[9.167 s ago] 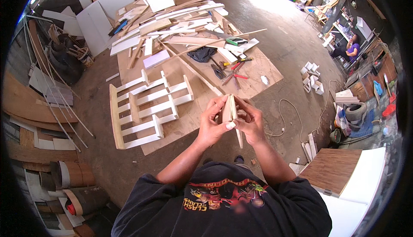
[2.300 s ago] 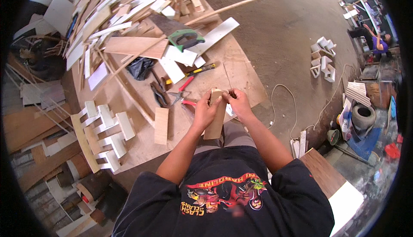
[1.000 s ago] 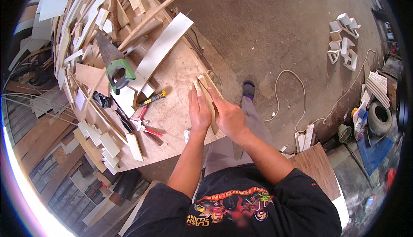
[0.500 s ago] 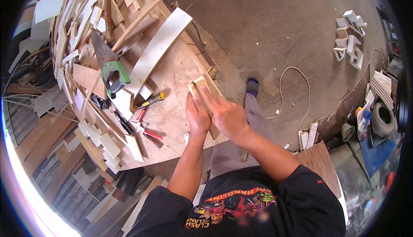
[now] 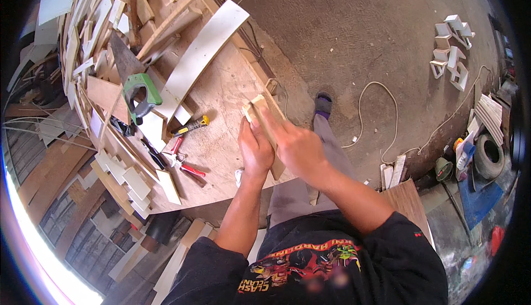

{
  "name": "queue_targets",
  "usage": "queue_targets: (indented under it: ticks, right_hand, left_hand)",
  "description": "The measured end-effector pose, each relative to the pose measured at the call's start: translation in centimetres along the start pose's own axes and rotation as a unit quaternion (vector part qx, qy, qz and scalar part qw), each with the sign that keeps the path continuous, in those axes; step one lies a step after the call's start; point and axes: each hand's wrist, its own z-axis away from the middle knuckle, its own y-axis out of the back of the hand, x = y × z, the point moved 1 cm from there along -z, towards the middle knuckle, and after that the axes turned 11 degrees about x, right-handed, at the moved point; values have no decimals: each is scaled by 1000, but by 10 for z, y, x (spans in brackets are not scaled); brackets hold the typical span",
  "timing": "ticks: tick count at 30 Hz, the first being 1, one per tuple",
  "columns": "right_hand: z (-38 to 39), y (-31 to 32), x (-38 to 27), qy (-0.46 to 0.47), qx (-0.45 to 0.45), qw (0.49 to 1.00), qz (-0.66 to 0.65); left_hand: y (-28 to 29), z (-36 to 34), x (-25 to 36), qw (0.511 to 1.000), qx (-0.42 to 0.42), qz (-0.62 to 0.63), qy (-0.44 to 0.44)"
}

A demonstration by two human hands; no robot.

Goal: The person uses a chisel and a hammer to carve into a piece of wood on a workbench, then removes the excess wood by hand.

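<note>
Both hands are closed on a pale wooden strip (image 5: 264,123) standing at the near right edge of the plywood worktop (image 5: 221,92). The left hand (image 5: 255,149) wraps the strip from its left side, fingers curled against the wood; the right hand (image 5: 297,146) lies over it from the right, fingers extended along its length. The strip is flat-sided and square-cut at the far end, which projects beyond the fingers; its lower end emerges below the right hand. It may be two thin pieces held face to face, but the hands cover the joint and this cannot be confirmed.

The worktop is bare, scuffed sheet timber dusted with shavings. On it, left of the hands: red-handled pliers (image 5: 185,164), a yellow-handled tool (image 5: 191,126), and a handsaw with a green grip (image 5: 138,89). A long, white-faced curved board (image 5: 203,50) lies diagonally beyond. Offcuts and laths are heaped along the far left. The floor is rough concrete, crossed by a pale cable (image 5: 381,118), with white bracket-shaped pieces (image 5: 451,50) well apart at upper right.
</note>
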Motion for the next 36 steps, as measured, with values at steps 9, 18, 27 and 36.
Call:
queue_targets:
  ticks: [9,18,27,36]
  right_hand:
    - [-9,-5,2,-22,-37,999,12]
    - [-23,-12,4,-18,-9,999,-29]
    - [-27,-13,14,5,-7,999,-35]
    - [-22,-20,15,3,9,998,-61]
  left_hand:
    - [-1,-4,7,999,15,-6,-40]
    - [-1,-4,4,999,12,6,-30]
    - [3,0,-9,999,-16,-34,-24]
    - [3,-1,-10,999,-19,-39,-27]
